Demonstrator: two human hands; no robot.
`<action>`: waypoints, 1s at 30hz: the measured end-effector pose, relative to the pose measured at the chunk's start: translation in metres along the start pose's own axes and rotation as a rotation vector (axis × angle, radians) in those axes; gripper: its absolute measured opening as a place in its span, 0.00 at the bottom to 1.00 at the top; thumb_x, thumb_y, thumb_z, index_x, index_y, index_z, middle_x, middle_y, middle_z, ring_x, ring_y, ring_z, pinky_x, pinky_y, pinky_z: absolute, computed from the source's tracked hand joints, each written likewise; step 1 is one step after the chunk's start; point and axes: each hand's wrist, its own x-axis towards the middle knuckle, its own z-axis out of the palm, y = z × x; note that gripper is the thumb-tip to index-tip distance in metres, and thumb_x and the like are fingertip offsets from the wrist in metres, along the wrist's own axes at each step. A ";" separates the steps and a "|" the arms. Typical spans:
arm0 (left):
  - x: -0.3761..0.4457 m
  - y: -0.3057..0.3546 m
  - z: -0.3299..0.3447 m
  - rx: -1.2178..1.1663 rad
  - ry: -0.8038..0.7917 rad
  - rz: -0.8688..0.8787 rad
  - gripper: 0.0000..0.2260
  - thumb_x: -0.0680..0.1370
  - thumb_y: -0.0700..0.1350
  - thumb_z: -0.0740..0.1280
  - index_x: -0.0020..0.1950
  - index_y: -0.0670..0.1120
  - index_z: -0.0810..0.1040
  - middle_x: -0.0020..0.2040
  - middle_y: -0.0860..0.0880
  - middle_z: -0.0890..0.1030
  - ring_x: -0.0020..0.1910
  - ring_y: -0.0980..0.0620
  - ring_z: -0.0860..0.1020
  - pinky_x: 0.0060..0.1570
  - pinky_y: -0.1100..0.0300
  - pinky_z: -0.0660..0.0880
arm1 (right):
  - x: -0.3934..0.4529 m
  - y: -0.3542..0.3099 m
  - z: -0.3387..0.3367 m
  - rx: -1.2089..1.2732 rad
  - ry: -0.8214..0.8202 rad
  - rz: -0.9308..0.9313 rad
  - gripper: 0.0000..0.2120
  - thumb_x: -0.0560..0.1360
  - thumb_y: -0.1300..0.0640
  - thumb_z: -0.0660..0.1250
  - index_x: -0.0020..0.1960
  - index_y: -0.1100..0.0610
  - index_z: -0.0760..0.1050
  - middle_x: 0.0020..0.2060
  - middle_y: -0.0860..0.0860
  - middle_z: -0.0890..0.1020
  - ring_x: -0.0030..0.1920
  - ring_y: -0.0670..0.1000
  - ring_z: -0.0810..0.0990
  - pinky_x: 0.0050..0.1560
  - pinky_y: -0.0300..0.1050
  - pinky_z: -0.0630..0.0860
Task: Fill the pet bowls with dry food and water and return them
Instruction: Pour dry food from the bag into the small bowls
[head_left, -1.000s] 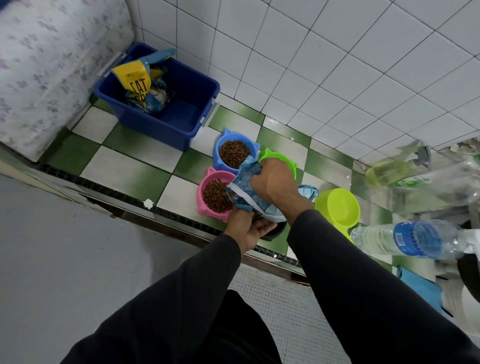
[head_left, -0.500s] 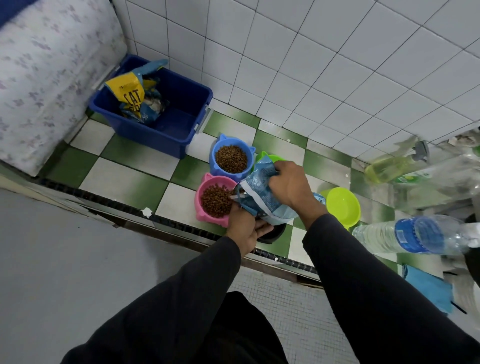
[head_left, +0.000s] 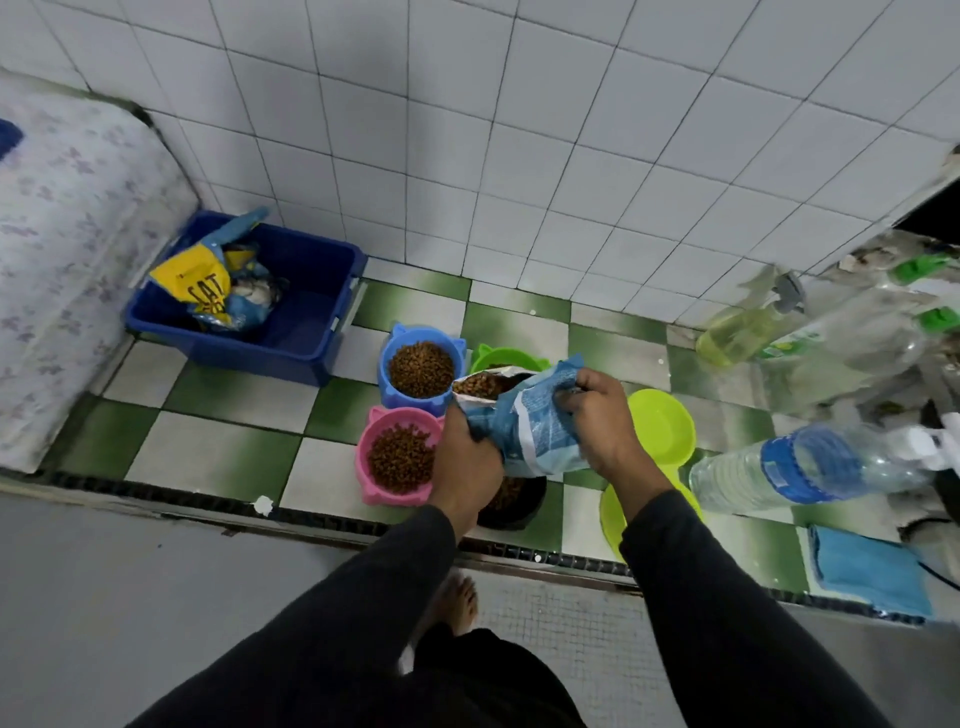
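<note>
Food bag (head_left: 535, 431): blue, crumpled, open, kibble showing.

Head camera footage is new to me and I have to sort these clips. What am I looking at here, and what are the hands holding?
There is no machine: a person wears a wide-angle camera on the head, so you look down along their dark sleeves at their own hands. The left hand and right hand both grip an open blue food bag with kibble showing at its mouth. On the green and white floor stand a blue bowl and a pink bowl, both full of kibble, a green bowl behind the bag and a dark bowl under it. To the right are empty lime bowls and a water bottle; a blue bin holds another bag.
</note>
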 end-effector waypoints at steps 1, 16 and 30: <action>0.000 0.005 0.000 0.041 0.007 0.040 0.25 0.81 0.33 0.63 0.74 0.54 0.67 0.62 0.53 0.81 0.60 0.55 0.81 0.49 0.66 0.80 | 0.001 0.001 -0.002 0.072 0.013 0.019 0.18 0.70 0.76 0.63 0.33 0.55 0.81 0.32 0.51 0.82 0.35 0.54 0.80 0.43 0.48 0.76; 0.007 0.100 -0.027 0.139 -0.325 0.293 0.08 0.83 0.34 0.63 0.55 0.47 0.73 0.61 0.43 0.81 0.58 0.46 0.84 0.51 0.50 0.84 | 0.014 -0.007 -0.032 0.871 -0.180 0.198 0.22 0.68 0.68 0.63 0.62 0.66 0.78 0.57 0.64 0.82 0.58 0.63 0.80 0.63 0.63 0.75; 0.041 0.124 -0.015 -0.006 -0.106 0.292 0.06 0.81 0.36 0.68 0.57 0.37 0.79 0.53 0.41 0.86 0.52 0.46 0.85 0.48 0.53 0.84 | 0.040 -0.038 -0.050 0.590 -0.196 0.026 0.12 0.77 0.74 0.61 0.54 0.64 0.79 0.46 0.58 0.85 0.46 0.56 0.84 0.53 0.56 0.81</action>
